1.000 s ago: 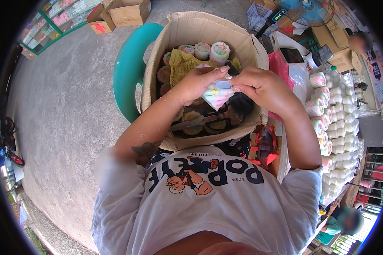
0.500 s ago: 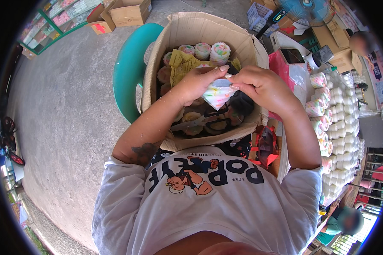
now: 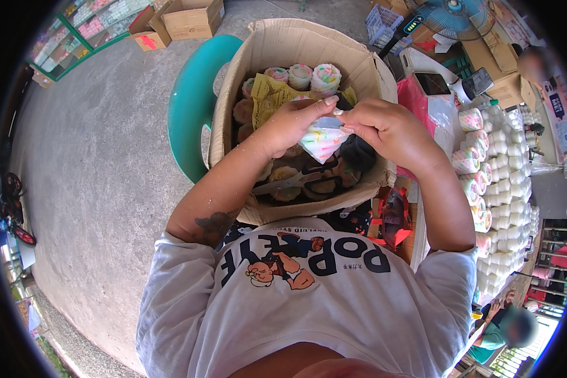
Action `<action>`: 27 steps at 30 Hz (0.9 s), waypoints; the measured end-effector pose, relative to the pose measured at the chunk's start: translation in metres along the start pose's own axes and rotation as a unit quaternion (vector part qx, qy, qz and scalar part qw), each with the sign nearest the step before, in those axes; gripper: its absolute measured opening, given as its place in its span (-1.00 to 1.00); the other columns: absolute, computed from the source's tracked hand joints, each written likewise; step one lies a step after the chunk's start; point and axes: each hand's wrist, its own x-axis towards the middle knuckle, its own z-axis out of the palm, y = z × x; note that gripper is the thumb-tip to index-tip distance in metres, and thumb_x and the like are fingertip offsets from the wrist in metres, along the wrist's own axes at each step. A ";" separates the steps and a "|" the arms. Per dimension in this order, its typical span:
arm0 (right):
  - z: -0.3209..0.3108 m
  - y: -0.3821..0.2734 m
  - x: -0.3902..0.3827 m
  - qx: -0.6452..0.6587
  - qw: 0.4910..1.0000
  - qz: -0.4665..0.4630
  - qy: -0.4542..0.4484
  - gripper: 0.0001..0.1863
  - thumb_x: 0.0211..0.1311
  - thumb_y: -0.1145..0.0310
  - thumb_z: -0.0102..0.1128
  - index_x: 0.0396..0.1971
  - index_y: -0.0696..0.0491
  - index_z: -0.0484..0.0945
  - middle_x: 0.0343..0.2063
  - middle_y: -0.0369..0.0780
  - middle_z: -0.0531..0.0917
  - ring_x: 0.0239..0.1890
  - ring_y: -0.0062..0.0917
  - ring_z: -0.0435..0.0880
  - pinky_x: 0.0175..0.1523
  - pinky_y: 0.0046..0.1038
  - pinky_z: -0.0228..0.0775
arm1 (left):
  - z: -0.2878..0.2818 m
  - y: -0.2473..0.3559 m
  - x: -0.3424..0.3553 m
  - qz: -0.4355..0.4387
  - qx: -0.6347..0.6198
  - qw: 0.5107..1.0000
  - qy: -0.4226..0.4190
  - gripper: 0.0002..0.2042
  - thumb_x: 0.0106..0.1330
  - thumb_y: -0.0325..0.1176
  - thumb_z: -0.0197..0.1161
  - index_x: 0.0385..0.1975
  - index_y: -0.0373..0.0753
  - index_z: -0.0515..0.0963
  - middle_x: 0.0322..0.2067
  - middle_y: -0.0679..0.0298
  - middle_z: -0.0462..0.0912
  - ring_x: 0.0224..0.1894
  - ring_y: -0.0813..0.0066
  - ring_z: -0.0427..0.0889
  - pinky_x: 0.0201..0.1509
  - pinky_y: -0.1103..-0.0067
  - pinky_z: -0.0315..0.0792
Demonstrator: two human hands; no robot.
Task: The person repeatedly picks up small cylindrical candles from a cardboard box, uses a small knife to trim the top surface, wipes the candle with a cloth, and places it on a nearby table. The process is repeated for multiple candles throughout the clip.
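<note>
Above the cardboard box, my left hand [image 3: 296, 123] and my right hand [image 3: 378, 128] pinch the upper edge of a small white plastic bag [image 3: 323, 143] flecked with pink, green and orange. Its top looks clear, and a corner points down. The thumbs and fingertips of both hands nearly meet at that edge. Below them, scissors [image 3: 282, 184] with black handles lie in the box on several colour-flecked white rolls [image 3: 326, 79]. A yellow printed wrapper [image 3: 268, 94] is next to my left hand, with something dark beneath my right hand.
The open cardboard box [image 3: 353, 47] stands against a teal plastic chair [image 3: 186, 107]. At the right, a table bears a phone [image 3: 433, 83] and stacked white cups [image 3: 501, 189]. A fan [image 3: 453, 16] and cartons [image 3: 193, 19] stand farther off. Two other people are at the right edge.
My hands and the bag stay almost still. At the lower right, another person's hand has risen slightly.
</note>
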 end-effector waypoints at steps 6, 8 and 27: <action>0.000 -0.001 0.001 -0.009 1.000 0.000 0.002 -0.82 0.12 0.48 0.23 -0.24 0.07 0.60 -0.39 -0.20 0.59 -0.31 -0.35 0.60 -0.23 -0.41 0.42 | -0.002 -0.003 0.003 -0.003 0.014 1.000 0.008 -0.48 0.27 0.05 0.17 -0.01 -0.31 0.50 -0.17 0.22 0.61 -0.16 0.50 0.60 -0.08 0.57 0.44; 0.000 -0.001 0.001 -0.019 1.000 -0.012 0.000 -0.82 0.12 0.47 0.23 -0.24 0.08 0.60 -0.40 -0.20 0.59 -0.33 -0.34 0.60 -0.24 -0.41 0.42 | -0.001 -0.003 0.002 0.004 0.012 1.000 0.002 -0.48 0.27 0.04 0.17 -0.01 -0.31 0.50 -0.17 0.22 0.61 -0.16 0.50 0.60 -0.08 0.57 0.44; -0.002 0.008 -0.021 0.129 0.988 0.073 0.033 -0.80 0.10 0.49 0.27 -0.23 0.07 0.63 -0.38 -0.22 0.65 -0.33 -0.45 0.63 -0.20 -0.48 0.44 | -0.003 -0.006 0.002 -0.010 -0.090 0.994 -0.056 -0.54 0.31 0.07 0.09 -0.11 -0.26 0.52 -0.22 0.23 0.64 -0.24 0.50 0.64 -0.14 0.55 0.52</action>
